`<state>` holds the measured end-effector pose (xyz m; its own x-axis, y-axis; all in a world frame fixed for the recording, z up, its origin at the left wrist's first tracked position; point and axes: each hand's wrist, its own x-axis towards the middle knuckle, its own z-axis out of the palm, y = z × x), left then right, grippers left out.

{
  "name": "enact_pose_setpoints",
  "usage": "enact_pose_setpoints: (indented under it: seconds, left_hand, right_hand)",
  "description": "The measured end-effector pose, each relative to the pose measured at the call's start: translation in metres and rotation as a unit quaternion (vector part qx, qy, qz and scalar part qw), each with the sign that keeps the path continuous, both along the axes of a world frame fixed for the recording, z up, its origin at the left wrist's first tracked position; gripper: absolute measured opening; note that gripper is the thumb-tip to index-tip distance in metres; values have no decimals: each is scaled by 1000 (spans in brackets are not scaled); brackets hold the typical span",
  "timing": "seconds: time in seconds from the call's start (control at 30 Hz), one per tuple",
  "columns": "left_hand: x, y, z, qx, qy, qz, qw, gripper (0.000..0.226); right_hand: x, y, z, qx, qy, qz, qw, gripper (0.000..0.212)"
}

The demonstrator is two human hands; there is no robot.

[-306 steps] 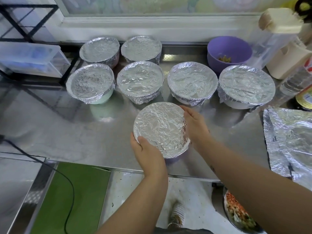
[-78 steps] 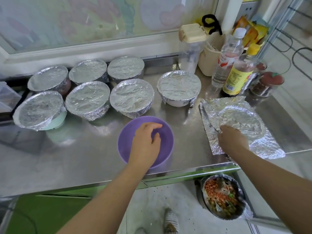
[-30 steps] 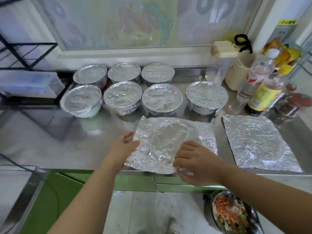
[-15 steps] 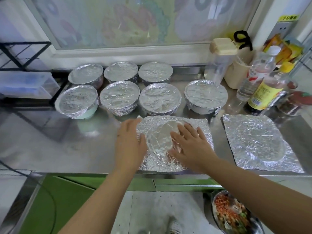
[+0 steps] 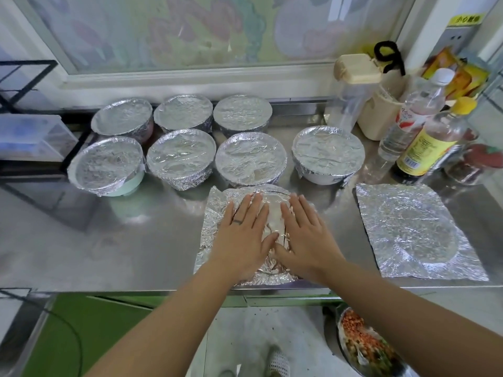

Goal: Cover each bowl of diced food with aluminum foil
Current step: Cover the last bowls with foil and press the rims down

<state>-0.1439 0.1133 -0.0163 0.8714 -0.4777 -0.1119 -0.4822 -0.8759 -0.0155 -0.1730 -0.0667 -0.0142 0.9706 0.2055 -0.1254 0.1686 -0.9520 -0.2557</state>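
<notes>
Flat and straight-fingered, left hand (image 5: 242, 235) and right hand (image 5: 304, 238) pressed the foil sheet (image 5: 215, 213) at six o'clock on the counter (image 5: 109, 240), gripping nothing. Hard pressure on the unsupported centre could tear it.

Open counter (image 5: 114, 240) left — 7 foil-covered bowls (image 5: 251, 158) behind.

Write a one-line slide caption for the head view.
Left hand and right hand, fingers straight, press a foil sheet on the steel counter before seven foil-covered bowls; spare sheet at right.

Seven foil-covered bowls (image 5: 251, 159) stand behind a spread foil sheet (image 5: 215, 213).
</notes>
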Motion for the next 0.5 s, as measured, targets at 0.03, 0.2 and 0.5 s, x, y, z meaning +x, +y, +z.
enact_pose_setpoints:
  seconds: [0.03, 0.2, 0.5]
  left_hand:
    - [-1, 1, 0, 0, 2, 2, 1000, 82]
    - [-8, 16, -2, -10, 6, 19, 1000, 82]
    - [-25, 100, 19, -288, -70, 252, 921, 58]
  right_hand:
    - [0, -1, 0, 15, 3, -3, 1000, 87]
    - [-3, 6, -2, 68, 25, 6, 997, 88]
    - [4, 58, 13, 266, -18, -71, 961, 71]
